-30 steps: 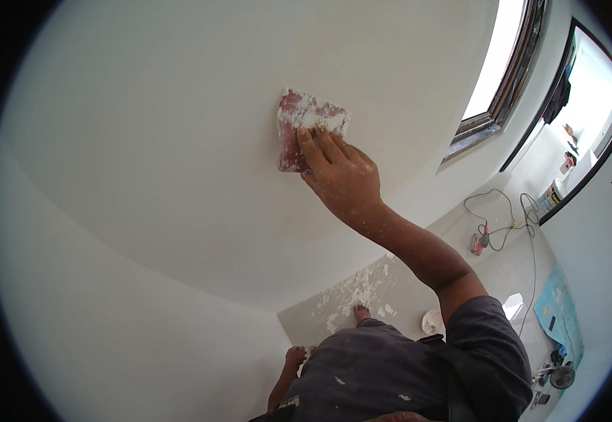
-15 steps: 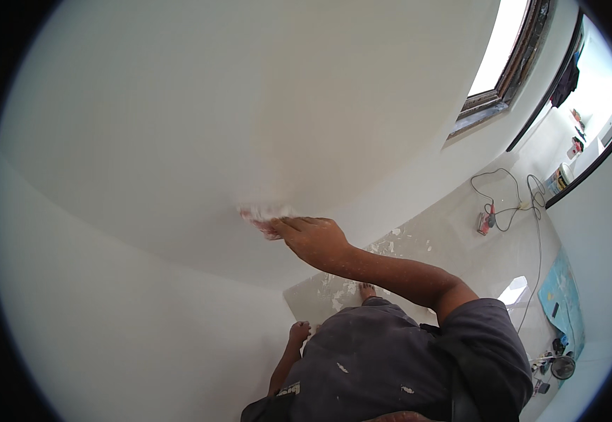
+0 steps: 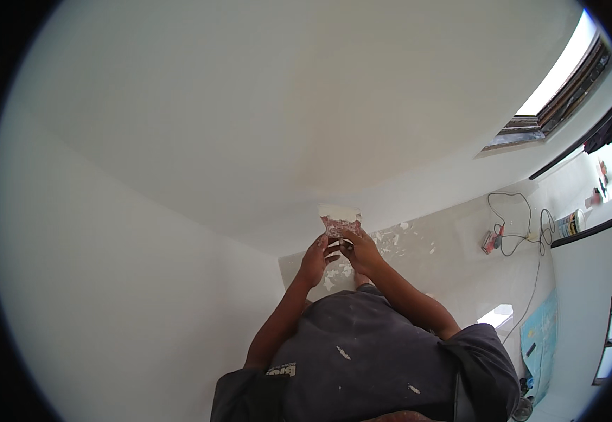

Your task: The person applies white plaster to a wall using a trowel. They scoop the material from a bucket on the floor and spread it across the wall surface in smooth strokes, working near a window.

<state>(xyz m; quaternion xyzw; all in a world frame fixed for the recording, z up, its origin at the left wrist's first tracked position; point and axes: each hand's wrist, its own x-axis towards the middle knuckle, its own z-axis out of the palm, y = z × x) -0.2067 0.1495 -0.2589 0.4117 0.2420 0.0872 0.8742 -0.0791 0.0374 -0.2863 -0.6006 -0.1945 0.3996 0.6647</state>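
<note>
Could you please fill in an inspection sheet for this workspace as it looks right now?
Surface: white wall, smooth and even, meeting another wall at a corner; no marks seen.
Job's things: a wide putty blade smeared reddish and white, held in front of the body.
Clutter: white plaster splatter on the floor; a can by the far wall.
Hands: left hand and right hand both up at the blade, close together; exact grip too small to tell.
Cables: a thin cable looping across the floor to a small red device.
Surroundings: bright window; blue sheet on the floor.
</note>
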